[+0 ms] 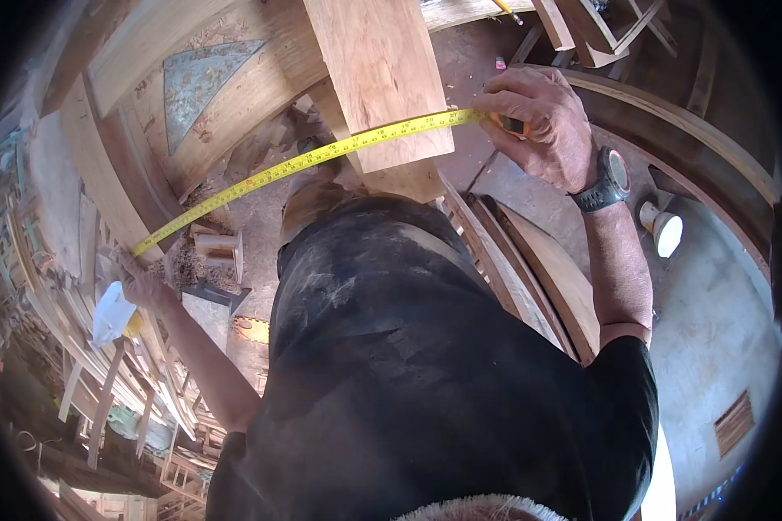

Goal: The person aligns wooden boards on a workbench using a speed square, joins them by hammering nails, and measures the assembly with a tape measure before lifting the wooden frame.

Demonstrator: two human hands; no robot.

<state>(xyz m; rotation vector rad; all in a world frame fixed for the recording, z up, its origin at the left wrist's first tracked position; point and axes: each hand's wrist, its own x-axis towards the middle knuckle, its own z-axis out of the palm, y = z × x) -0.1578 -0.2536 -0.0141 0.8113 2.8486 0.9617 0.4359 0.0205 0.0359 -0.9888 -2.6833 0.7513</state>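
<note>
A yellow tape measure [308,159] is pulled out in a long, slightly bowed line from far left to right. My right hand [543,122], with a watch on its wrist, grips the case, of which only a small dark and orange part shows between the fingers. At the other end, my left hand [148,286] holds the blade's tip against the edge of a wooden beam; its fingers are small and dim here. The blade passes across the near end of a reddish-brown board [382,78], which lies pointing away from me.
A triangular metal square [195,87] lies on the wood at upper left. Stacked timber strips [87,339] and a white plastic bag [113,313] are at left. Long planks [530,260] lean beside my right side. A white container [665,230] stands farther right; a pencil [507,10] is at the top.
</note>
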